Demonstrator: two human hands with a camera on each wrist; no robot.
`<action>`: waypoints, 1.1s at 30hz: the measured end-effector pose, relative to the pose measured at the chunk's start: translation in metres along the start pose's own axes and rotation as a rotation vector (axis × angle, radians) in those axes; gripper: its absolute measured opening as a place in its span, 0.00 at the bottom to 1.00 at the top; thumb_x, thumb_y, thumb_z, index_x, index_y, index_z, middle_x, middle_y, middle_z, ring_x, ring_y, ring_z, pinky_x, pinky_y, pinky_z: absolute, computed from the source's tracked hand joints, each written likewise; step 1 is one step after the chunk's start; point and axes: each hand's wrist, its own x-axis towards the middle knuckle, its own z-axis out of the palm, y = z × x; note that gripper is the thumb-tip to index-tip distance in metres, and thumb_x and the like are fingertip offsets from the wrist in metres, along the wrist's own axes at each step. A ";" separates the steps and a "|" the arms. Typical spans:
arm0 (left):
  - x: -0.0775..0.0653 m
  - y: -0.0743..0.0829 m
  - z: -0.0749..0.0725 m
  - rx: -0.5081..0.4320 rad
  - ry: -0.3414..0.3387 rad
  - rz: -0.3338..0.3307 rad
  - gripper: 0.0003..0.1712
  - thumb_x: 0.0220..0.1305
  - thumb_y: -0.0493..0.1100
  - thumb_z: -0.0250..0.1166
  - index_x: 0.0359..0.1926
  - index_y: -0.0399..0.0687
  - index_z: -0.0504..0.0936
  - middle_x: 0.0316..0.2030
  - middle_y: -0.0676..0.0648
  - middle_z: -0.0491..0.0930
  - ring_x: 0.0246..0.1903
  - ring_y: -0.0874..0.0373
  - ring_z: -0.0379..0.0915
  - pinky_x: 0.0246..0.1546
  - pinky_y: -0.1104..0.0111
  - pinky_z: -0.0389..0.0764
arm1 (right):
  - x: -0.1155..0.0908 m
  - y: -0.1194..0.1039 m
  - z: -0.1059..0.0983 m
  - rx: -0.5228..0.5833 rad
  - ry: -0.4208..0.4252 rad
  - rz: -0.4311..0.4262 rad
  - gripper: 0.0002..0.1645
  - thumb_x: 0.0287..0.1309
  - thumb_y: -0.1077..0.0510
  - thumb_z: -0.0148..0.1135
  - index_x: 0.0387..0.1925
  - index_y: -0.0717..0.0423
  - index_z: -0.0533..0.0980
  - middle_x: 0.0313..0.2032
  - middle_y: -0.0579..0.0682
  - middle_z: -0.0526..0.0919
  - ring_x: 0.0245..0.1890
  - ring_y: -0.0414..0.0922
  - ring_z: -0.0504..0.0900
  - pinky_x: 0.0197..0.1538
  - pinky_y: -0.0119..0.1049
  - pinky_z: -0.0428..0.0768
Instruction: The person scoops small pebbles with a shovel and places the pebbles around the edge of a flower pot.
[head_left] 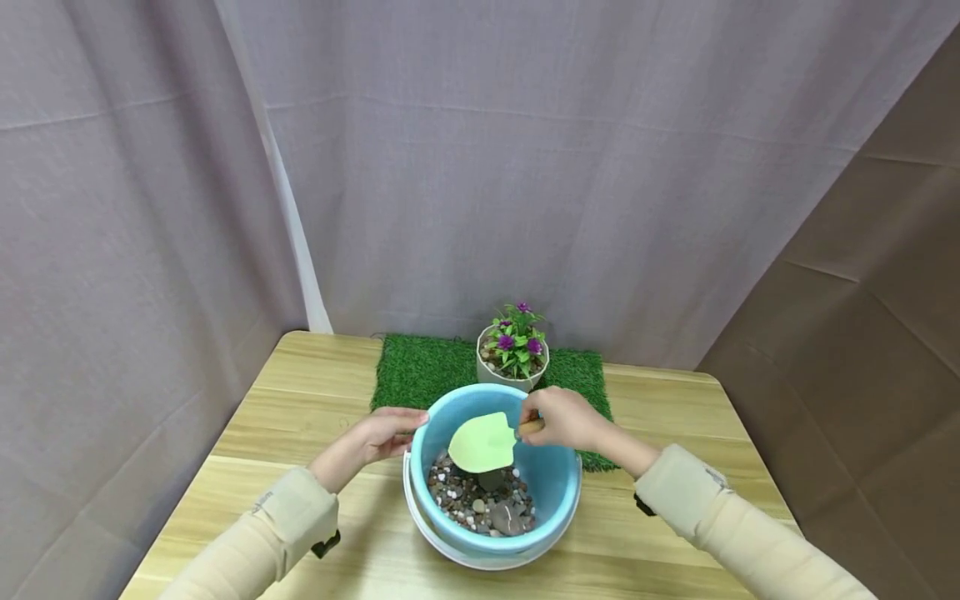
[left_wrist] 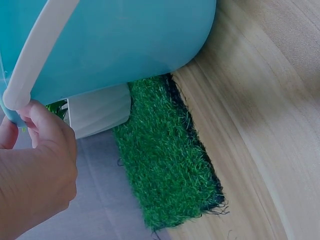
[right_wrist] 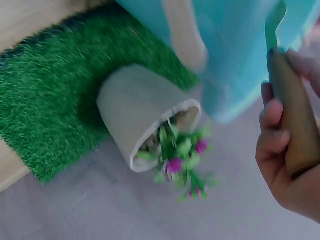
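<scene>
A light blue bucket (head_left: pixel 555 479) stands on the wooden table, with pebbles (head_left: pixel 457 500) and a few larger stones in its bottom. My left hand (head_left: pixel 386 433) pinches the bucket's rim at its left side, thumb and fingers on either side of it in the left wrist view, by the joint of the white handle (left_wrist: pixel 42 50). In my right hand (head_left: pixel 566 421) is a garden trowel, its wooden grip (right_wrist: pixel 292 110) wrapped by the fingers. The trowel's pale green blade (head_left: pixel 483 442) points left over the bucket's opening, above the pebbles.
Behind the bucket, a white pot (head_left: pixel 487 375) with purple flowers (head_left: pixel 517 337) and pebbles sits on a green turf mat (head_left: pixel 420 367). Grey curtains (head_left: pixel 525 183) hang behind the table (head_left: pixel 300 400), and a brown cloth (head_left: pixel 847 350) hangs on the right.
</scene>
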 end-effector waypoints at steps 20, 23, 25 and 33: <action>-0.003 -0.001 -0.001 -0.024 -0.002 -0.008 0.30 0.65 0.40 0.59 0.63 0.28 0.64 0.27 0.53 0.78 0.24 0.67 0.74 0.28 0.82 0.83 | 0.004 -0.011 0.075 -0.233 0.095 -0.103 0.18 0.35 0.64 0.65 0.10 0.47 0.64 0.14 0.36 0.59 0.16 0.31 0.56 0.19 0.20 0.56; -0.003 -0.001 -0.001 -0.026 -0.006 -0.008 0.30 0.65 0.40 0.59 0.63 0.27 0.63 0.26 0.53 0.79 0.24 0.68 0.74 0.28 0.82 0.83 | 0.003 -0.011 0.077 -0.121 0.063 -0.052 0.19 0.36 0.63 0.66 0.09 0.49 0.63 0.13 0.35 0.57 0.16 0.30 0.55 0.20 0.20 0.55; -0.003 -0.001 -0.001 -0.026 -0.012 -0.008 0.30 0.66 0.40 0.59 0.63 0.27 0.63 0.26 0.53 0.78 0.24 0.68 0.74 0.28 0.82 0.82 | 0.003 -0.009 0.075 -0.086 0.055 -0.041 0.17 0.36 0.62 0.67 0.10 0.49 0.66 0.13 0.35 0.58 0.16 0.30 0.55 0.20 0.20 0.55; -0.001 0.000 0.000 -0.023 -0.008 -0.011 0.30 0.66 0.40 0.58 0.63 0.27 0.63 0.26 0.54 0.79 0.24 0.68 0.75 0.29 0.81 0.83 | 0.004 0.003 0.053 0.008 0.011 -0.044 0.06 0.38 0.61 0.69 0.24 0.52 0.82 0.19 0.37 0.75 0.19 0.30 0.62 0.23 0.20 0.65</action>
